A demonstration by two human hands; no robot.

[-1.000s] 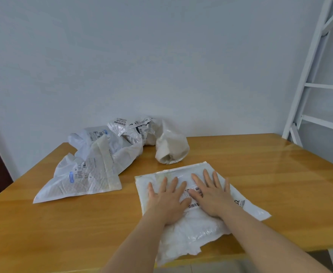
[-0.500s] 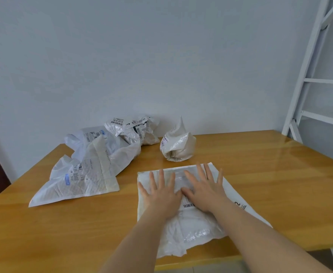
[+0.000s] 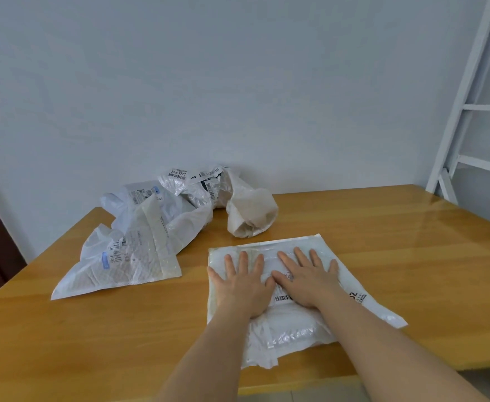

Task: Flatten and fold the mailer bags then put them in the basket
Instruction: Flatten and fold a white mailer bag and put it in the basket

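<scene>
mailer bag [image 3: 269, 326], white and crinkled, lies flat near the front edge of a wooden table [image 3: 412, 256], with its near end hanging a little over that edge.

head view: a person's left hand [image 3: 242, 284] and right hand [image 3: 307, 281] rest side by side on the far half of the bag, palms down, fingers straight and spread, pressing the plastic and gripping nothing. the two hands nearly touch at the thumbs. a barcode label shows between and under them.

the step in hand looks like flattening: air is being pushed out of this first bag. folding has not begun, judging from the bag lying at full length. the next move probably calls for lifting one end and doubling it over, then creasing it with the palms.

counted: one bag under the hands. to the left, well apart, one large quilted mailer [image 3: 122, 262] lies partly flat. behind it a crumpled heap [image 3: 180, 192] holds perhaps two or three more; i cannot tell exactly. one beige rolled bag [image 3: 252, 213] stands just beyond the flattened one. no basket is in view. a white metal frame [image 3: 470, 97] rises at far right.
</scene>
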